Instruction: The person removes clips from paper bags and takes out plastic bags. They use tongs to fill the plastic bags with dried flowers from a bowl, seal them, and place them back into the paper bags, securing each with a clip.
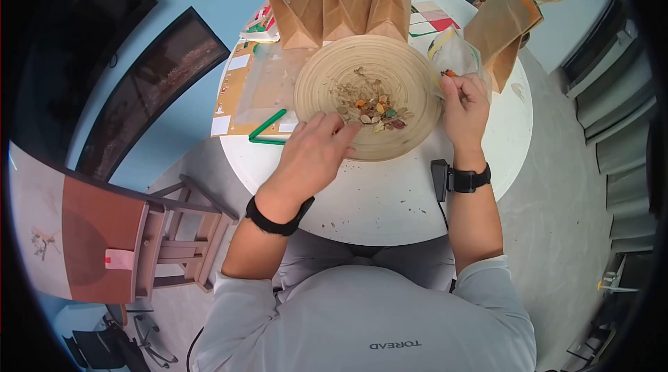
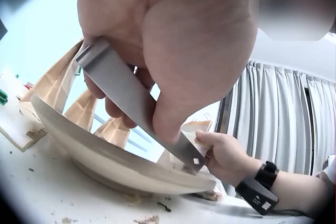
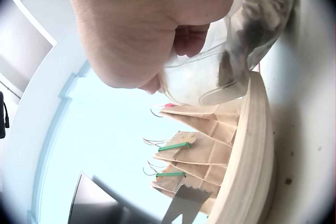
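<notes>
A wide, shallow wooden bowl (image 1: 314, 83) holds a heap of dried leaves and coloured bits (image 1: 378, 109). At its near left rim my left hand (image 1: 311, 153) reaches over, gripping flat metal tongs (image 2: 128, 95) between thumb and fingers. Their serrated tip shows over the bowl in the right wrist view; in the head view they are hidden by the hand. My right hand (image 1: 466, 111) pinches a clear plastic bag (image 1: 452, 52) at the bowl's right rim. Dried pieces (image 3: 262, 16) lie inside the bag, and a reddish piece (image 1: 449, 73) shows by the fingertips.
Three brown paper bags (image 1: 346, 6) stand behind the bowl; another paper bag (image 1: 502, 20) leans at the back right. Left of the bowl lies a flat cardboard piece (image 1: 226, 104) with a green clip (image 1: 268, 127). Dark crumbs dot the white table (image 1: 334, 212) in front.
</notes>
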Demonstrator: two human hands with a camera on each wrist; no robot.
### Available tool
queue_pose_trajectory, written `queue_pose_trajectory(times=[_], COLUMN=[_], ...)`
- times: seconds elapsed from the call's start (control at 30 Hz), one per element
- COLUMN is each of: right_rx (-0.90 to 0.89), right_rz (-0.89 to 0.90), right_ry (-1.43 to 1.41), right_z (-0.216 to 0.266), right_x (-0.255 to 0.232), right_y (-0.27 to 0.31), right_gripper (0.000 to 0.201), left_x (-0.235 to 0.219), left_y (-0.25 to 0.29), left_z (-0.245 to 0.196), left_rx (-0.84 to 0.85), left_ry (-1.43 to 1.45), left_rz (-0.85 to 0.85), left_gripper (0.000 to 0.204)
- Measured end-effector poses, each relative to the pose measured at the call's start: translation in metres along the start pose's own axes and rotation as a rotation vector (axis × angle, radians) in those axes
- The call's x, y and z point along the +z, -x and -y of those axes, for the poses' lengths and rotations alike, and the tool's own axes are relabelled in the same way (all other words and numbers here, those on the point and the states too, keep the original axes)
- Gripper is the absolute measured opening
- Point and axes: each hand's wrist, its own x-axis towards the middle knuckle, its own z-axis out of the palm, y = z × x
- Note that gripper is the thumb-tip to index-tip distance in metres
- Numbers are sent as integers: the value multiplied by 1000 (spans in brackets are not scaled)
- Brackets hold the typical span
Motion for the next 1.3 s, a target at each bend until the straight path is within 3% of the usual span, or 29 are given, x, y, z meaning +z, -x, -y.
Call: queue_pose_trajectory(times=[0.33,0.63,0.73,0.93,1.03,1.13,1.3], right_rx=[-27,-73,-81,-65,-97,-75,-105], right_rz=[13,-19,-20,13,0,24,166], right_ry=[20,49,51,-1,-2,-12,-36], right_z=[1,6,4,3,3,3,3], right_x=[1,-3,-3,-2,-2,-3,-9], right_y=[-1,0,1,3,2,1,3], right_gripper=[11,11,12,10,11,13,13], left_x=[18,21,21,21,7,-12,-25], left_y=[-39,-43,-43,-46,-61,-80,-105], left_z=[34,41,36,50,56,57,55], left_rx=[-136,-50,-92,-126,-534,-655,-608], left_ry=[-222,-29,41,337,715,955,1029], left_rz=[116,137,130,201,414,384,334], left_gripper=[32,23,22,25,28,31,35])
